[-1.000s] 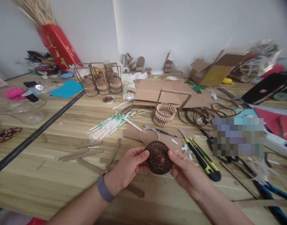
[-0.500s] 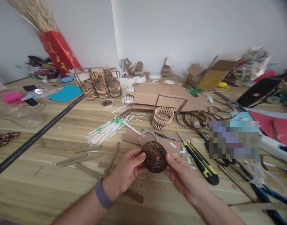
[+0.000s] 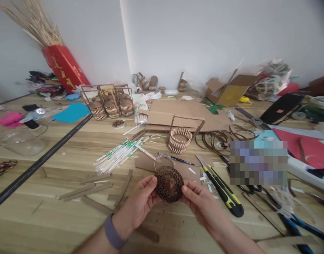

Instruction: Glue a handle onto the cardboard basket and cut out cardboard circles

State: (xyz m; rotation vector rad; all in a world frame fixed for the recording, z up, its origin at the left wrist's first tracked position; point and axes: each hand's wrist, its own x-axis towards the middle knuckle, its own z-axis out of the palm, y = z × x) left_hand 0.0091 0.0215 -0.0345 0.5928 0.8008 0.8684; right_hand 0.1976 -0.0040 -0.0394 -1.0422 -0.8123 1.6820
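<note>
I am pinching the left edge of a brown coiled disc (image 3: 162,190) with the left hand (image 3: 137,203), thumb on top and fingers under. With the right hand (image 3: 204,203) I am pinching the right edge the same way, so both hands are clamping it. I am holding the disc over the table (image 3: 32,225), on the near side of a small basket (image 3: 176,146). A thin ring (image 3: 155,163) is peeking out between the disc and the basket. A black pen (image 3: 182,160) is lying just in front of the basket. Nearer than the basket and to its right, I am seeing a black and yellow knife (image 3: 222,191). Curly brown strips (image 3: 229,137) are lying right of the basket. Pale sticks (image 3: 117,155) are lying left of it. Big cardboard (image 3: 175,109) is lying behind it. Farther back, left of the basket, three baskets with lids (image 3: 113,108) are standing together.
</note>
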